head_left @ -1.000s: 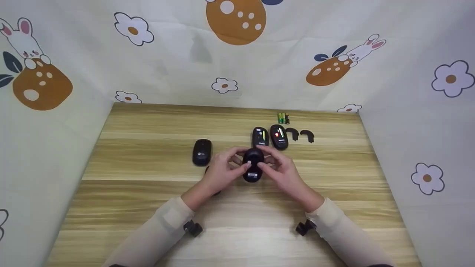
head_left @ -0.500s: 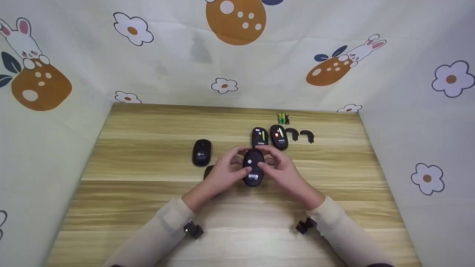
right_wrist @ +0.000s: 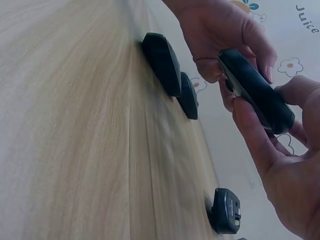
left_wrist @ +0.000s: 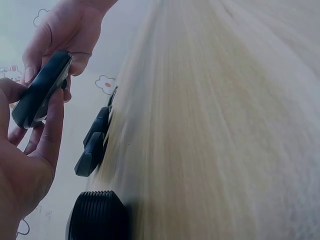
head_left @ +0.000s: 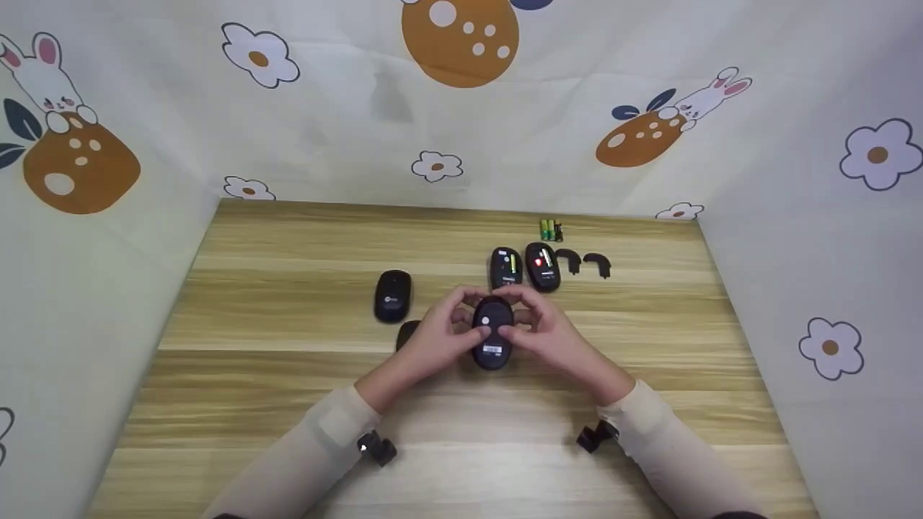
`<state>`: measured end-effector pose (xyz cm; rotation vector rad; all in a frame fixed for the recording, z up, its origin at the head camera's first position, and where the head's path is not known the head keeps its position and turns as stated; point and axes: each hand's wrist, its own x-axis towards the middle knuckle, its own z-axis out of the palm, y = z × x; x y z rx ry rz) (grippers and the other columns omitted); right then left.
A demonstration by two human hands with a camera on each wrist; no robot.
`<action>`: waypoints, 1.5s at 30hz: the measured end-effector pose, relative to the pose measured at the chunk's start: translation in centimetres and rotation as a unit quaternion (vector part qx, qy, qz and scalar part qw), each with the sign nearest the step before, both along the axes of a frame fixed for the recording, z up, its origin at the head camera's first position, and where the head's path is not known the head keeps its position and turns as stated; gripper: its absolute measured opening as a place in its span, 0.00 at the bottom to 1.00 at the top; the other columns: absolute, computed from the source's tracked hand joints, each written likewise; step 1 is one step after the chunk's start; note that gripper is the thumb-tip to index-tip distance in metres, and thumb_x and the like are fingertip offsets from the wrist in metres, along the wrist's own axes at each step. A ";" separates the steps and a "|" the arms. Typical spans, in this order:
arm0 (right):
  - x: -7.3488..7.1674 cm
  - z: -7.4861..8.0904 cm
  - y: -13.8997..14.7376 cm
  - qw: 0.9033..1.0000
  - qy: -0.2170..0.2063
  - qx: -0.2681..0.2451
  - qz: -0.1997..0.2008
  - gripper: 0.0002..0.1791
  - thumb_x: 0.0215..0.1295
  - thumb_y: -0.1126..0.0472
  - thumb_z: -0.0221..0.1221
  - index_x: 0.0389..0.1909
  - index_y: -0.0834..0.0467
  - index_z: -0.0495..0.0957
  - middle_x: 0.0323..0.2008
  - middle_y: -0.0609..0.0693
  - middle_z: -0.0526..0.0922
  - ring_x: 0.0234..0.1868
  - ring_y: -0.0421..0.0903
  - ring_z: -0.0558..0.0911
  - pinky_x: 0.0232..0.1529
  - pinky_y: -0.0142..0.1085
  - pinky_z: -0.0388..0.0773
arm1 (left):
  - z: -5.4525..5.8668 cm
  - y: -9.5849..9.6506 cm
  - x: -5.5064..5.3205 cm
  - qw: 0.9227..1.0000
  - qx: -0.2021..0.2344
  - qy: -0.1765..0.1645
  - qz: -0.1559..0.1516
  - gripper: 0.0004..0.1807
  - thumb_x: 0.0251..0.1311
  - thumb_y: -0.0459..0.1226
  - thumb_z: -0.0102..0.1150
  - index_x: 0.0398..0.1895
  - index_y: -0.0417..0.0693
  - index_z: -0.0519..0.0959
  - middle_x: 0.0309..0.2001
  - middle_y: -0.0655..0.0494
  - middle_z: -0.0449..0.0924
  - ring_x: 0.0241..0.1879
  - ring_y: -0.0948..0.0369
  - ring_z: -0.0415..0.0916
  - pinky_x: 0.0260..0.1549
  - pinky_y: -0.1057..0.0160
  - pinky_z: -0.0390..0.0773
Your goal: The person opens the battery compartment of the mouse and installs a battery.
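"Black plastic is being recorded first: what is being held?"

"A mouse (head_left: pixel 493 341), its labelled underside being presented to the head view. It is being kept clear of the wooden table (head_left: pixel 476 432), and clock positions are being taken from it in that view."

"How are the hands being used?"

"By the left hand (head_left: pixel 441 337) and the right hand (head_left: pixel 546 333) alike, the mouse is being pinched: both thumbs are being rested on the underside, with bent fingers being set behind. Neither hand is being spread."

"What is being noted around it?"

"An opened mouse (head_left: pixel 500 273) is being logged just beyond at twelve o'clock, a second opened mouse (head_left: pixel 541 272) at one, a battery (head_left: pixel 513 264) apparently being seated in each. Loose batteries (head_left: pixel 551 230) are being listed farther out at one, curved black pieces (head_left: pixel 572 257) towards two, and a logo-marked mouse (head_left: pixel 393 292) at ten."

"Which step is being judged in hand?"

"The underside is probably being worked by the thumbs; whether a cover is being shifted cannot be told."

"And the next move?"

"Even thumb pressure is being called for, with both sides being supported against slipping."
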<state>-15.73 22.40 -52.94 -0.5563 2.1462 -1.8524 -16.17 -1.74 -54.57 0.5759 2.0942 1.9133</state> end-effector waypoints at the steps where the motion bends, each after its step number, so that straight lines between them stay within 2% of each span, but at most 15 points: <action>1: 0.0 0.0 0.0 1.000 0.001 0.002 -0.001 0.32 0.71 0.71 0.70 0.74 0.59 0.75 0.63 0.62 0.77 0.53 0.59 0.88 0.52 0.46 0.91 | 0.0 0.0 0.0 1.000 0.002 -0.003 -0.001 0.28 0.68 0.32 0.70 0.71 0.46 0.76 0.61 0.47 0.80 0.50 0.52 0.85 0.55 0.51 0.87; 7: 0.0 0.1 0.1 1.000 0.005 0.018 -0.012 0.31 0.71 0.70 0.71 0.73 0.58 0.77 0.63 0.61 0.78 0.53 0.58 0.89 0.53 0.45 0.91 | 0.0 0.0 -0.2 1.000 0.007 -0.019 -0.006 0.28 0.68 0.31 0.71 0.70 0.49 0.77 0.61 0.47 0.79 0.52 0.50 0.85 0.54 0.51 0.89; 17: 0.1 0.2 0.1 0.999 -0.011 0.008 -0.030 0.27 0.72 0.70 0.69 0.70 0.62 0.78 0.63 0.63 0.80 0.50 0.57 0.90 0.51 0.47 0.92 | 0.1 0.0 -0.1 1.000 -0.003 -0.009 -0.015 0.30 0.67 0.33 0.73 0.72 0.49 0.76 0.61 0.48 0.79 0.51 0.51 0.85 0.58 0.48 0.86; 21: 0.1 0.4 0.2 0.999 -0.007 0.014 -0.028 0.27 0.73 0.70 0.69 0.71 0.59 0.78 0.63 0.62 0.80 0.49 0.58 0.90 0.50 0.47 0.92 | 0.1 0.0 -0.1 1.000 -0.007 -0.011 -0.013 0.30 0.68 0.33 0.73 0.72 0.49 0.76 0.61 0.49 0.79 0.51 0.52 0.84 0.57 0.48 0.87; 24: -0.1 0.4 0.2 0.999 0.029 0.027 -0.029 0.29 0.74 0.69 0.69 0.73 0.57 0.77 0.63 0.59 0.82 0.53 0.57 0.88 0.55 0.46 0.90 | 0.1 0.0 -0.2 1.000 -0.011 -0.011 -0.013 0.30 0.68 0.32 0.72 0.72 0.49 0.76 0.60 0.48 0.79 0.51 0.52 0.85 0.56 0.49 0.87; 29: -0.5 0.2 0.4 0.988 0.138 0.052 -0.044 0.28 0.72 0.69 0.71 0.72 0.58 0.80 0.61 0.55 0.85 0.63 0.53 0.83 0.67 0.44 0.82 | -0.1 0.0 -0.1 1.000 -0.020 -0.009 -0.020 0.30 0.68 0.33 0.72 0.72 0.49 0.76 0.61 0.48 0.79 0.51 0.54 0.86 0.54 0.52 0.88; 31: -0.6 0.2 0.4 0.983 0.164 0.055 -0.056 0.27 0.71 0.69 0.72 0.69 0.58 0.83 0.60 0.53 0.86 0.61 0.51 0.84 0.68 0.42 0.80 | -0.1 0.0 -0.1 0.999 -0.025 -0.006 -0.021 0.30 0.68 0.33 0.72 0.72 0.51 0.76 0.60 0.49 0.79 0.51 0.54 0.86 0.54 0.53 0.88; 33: -0.6 0.2 0.4 0.980 0.179 0.051 -0.069 0.25 0.70 0.70 0.72 0.67 0.58 0.84 0.57 0.53 0.87 0.56 0.50 0.85 0.65 0.39 0.80 | -0.2 0.1 -0.1 0.999 -0.029 -0.003 -0.022 0.30 0.67 0.34 0.72 0.72 0.52 0.76 0.60 0.50 0.80 0.51 0.54 0.86 0.54 0.53 0.88; 37: -0.4 0.3 0.3 0.983 0.161 0.018 -0.090 0.23 0.70 0.72 0.72 0.65 0.61 0.84 0.51 0.56 0.88 0.46 0.49 0.84 0.54 0.36 0.82 | -0.3 0.2 -0.1 0.999 -0.028 -0.001 -0.023 0.31 0.68 0.33 0.73 0.72 0.52 0.77 0.60 0.51 0.81 0.50 0.54 0.86 0.55 0.52 0.87; 40: -0.4 0.4 0.4 0.986 0.123 -0.025 -0.107 0.23 0.70 0.73 0.71 0.65 0.64 0.83 0.49 0.59 0.88 0.44 0.48 0.84 0.52 0.37 0.83 | -0.3 0.2 -0.2 0.999 -0.030 -0.001 -0.026 0.30 0.68 0.33 0.73 0.72 0.51 0.77 0.60 0.52 0.81 0.51 0.55 0.86 0.56 0.52 0.87; 45: -1.0 0.4 1.0 0.983 0.090 -0.081 -0.136 0.25 0.69 0.77 0.69 0.66 0.70 0.80 0.46 0.68 0.87 0.44 0.46 0.86 0.51 0.36 0.87 | -0.2 0.2 -0.1 0.999 -0.034 -0.003 -0.031 0.28 0.68 0.32 0.73 0.70 0.53 0.78 0.60 0.54 0.81 0.52 0.55 0.86 0.57 0.52 0.86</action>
